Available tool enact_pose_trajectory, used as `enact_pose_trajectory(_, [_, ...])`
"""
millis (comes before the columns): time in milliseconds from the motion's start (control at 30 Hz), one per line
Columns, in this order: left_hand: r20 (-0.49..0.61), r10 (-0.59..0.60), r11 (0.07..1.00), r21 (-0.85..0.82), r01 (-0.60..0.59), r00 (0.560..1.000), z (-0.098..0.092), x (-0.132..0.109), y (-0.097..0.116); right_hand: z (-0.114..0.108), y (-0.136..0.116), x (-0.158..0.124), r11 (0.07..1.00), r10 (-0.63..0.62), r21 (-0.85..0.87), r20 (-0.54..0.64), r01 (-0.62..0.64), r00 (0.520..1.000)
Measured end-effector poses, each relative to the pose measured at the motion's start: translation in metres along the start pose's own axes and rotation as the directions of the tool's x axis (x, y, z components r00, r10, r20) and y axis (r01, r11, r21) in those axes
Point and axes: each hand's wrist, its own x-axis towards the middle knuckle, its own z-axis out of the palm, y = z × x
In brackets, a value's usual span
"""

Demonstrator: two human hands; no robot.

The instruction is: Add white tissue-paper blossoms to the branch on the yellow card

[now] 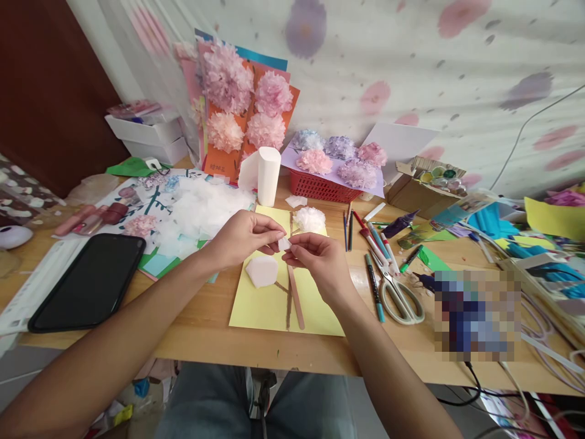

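Observation:
Between my two hands, above a sheet of yellow paper (260, 308), is a small white tissue paper piece (284, 244). My left hand (247, 238) pinches it from one side, thumb against fingers. From the other side my right hand (317, 259) grips it with fingertips closed. On the yellow paper lie a pale pink paper piece with angled edges (262, 271) and a brown strip (296, 299) beside a drawn brown stem. A fluffy white paper flower (309, 218) rests at the sheet's top; my hands hide part of the sheet.
Scissors (400, 299), pens (375, 286) and a small cardboard box (425, 189) lie to the right. A black tablet (89, 280) is at left, near a white tissue heap (205, 201). Behind stand a white roll (269, 177) and a red basket (320, 188) under paper flowers.

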Motion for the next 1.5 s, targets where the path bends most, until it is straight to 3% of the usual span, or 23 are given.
enact_pose_trajectory(167, [0.025,0.024,0.999,0.033,-0.025,0.999,-0.002,0.001,-0.001,0.000,-0.002,-0.003,0.999,-0.032,-0.024,-0.044,0.031,0.999])
enact_pose_trajectory(333, [0.094,0.035,0.998,0.054,-0.040,0.995,0.001,-0.001,0.001,0.000,-0.001,-0.002,0.994,-0.036,-0.099,0.005,0.036,0.999])
enact_pose_trajectory(533, [0.029,-0.016,0.998,-0.064,0.018,0.999,0.011,-0.003,0.003,0.000,0.002,-0.002,0.997,-0.045,0.055,-0.045,0.047,0.998])
enact_pose_trajectory(667, [0.037,0.011,1.000,0.020,-0.011,0.999,0.013,-0.003,0.002,0.002,0.003,-0.003,0.995,-0.020,0.099,-0.043,0.024,0.999])
enact_pose_trajectory(833, [0.069,0.044,0.996,0.077,-0.049,0.997,0.010,-0.004,0.002,0.000,0.004,-0.003,0.975,-0.189,-0.131,-0.054,0.180,0.981])
enact_pose_trajectory(933, [0.097,0.048,0.987,0.149,-0.062,0.994,0.010,-0.005,0.003,-0.001,0.004,-0.003,0.957,-0.226,-0.188,-0.003,0.222,0.974])
enact_pose_trajectory(1233, [0.104,0.102,0.995,0.011,-0.104,0.989,0.008,-0.007,0.010,-0.004,0.002,-0.001,0.987,-0.153,0.048,0.028,0.152,0.988])
enact_pose_trajectory(1500, [0.041,0.150,0.988,0.041,-0.151,0.988,0.006,-0.007,0.011,-0.003,0.000,-0.005,0.945,-0.316,-0.077,0.037,0.318,0.948])
